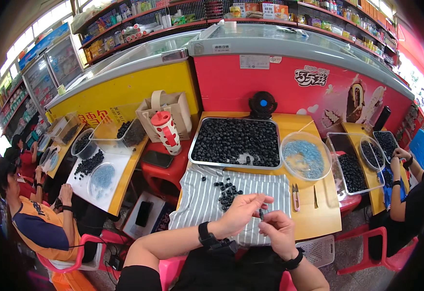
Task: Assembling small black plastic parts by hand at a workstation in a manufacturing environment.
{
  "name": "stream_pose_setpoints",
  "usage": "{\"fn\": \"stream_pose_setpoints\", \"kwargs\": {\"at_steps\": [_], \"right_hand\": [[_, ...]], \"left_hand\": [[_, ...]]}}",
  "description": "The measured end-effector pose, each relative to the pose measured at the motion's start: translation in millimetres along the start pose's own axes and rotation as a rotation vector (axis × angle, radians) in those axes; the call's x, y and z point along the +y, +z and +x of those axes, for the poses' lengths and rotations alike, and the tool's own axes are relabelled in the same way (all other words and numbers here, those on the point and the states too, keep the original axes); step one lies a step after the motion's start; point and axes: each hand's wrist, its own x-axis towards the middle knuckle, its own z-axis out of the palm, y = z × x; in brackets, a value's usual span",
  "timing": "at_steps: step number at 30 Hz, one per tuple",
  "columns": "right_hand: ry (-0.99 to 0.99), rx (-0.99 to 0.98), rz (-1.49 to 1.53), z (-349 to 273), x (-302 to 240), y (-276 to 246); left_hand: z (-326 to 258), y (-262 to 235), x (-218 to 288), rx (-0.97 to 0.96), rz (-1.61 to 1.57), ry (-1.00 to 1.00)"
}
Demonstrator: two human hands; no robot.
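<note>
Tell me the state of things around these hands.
Silver rectangular metal tray, mostly filled with black round pieces
Clear round plastic bowl, uncovered, holding blue bits
Grey-and-white striped cloth, spread, creased
Cylindrical red-and-white tumbler, upright, lidded
Black phone on red stool, flat, screen dark

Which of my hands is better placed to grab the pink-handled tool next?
Probably your right hand: it's nearer that pink-handled tool, while your left hand is farther off. Both seem busy with a small dark piece.

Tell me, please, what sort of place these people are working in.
Probably a small shop: stocked shelves run along the back, chest freezers stand in front of them, and a glass-door fridge stands at the left.
</note>
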Motion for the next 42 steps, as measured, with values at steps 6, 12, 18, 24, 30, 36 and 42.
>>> {"fn": "stream_pose_setpoints", "kwargs": {"at_steps": [6, 12, 18, 24, 30, 36, 42], "right_hand": [[-0.131, 0.026, -0.264, 14, 25, -30], [0.059, 0.185, -0.251, 5, 39, -61], [-0.035, 0.183, -0.472, 6, 40, -55], [-0.101, 0.232, -0.643, 11, 37, -45], [-0.09, 0.25, -0.626, 8, 41, -46], [-0.096, 0.258, -0.591, 5, 45, -51], [-0.192, 0.134, -0.7, 10, 42, -55]], "left_hand": [[-1, -95, 116, 0.336, 0.481, 0.319], [-1, -324, 249, 1.045, 0.894, 0.729], [36, -437, 282, 1.083, 0.637, 0.701], [73, -469, 259, 1.102, 0.635, 0.472], [82, -463, 233, 1.146, 0.768, 0.474], [61, -429, 236, 1.053, 0.772, 0.292], [8, -347, 248, 0.857, 0.774, 0.379]]}}
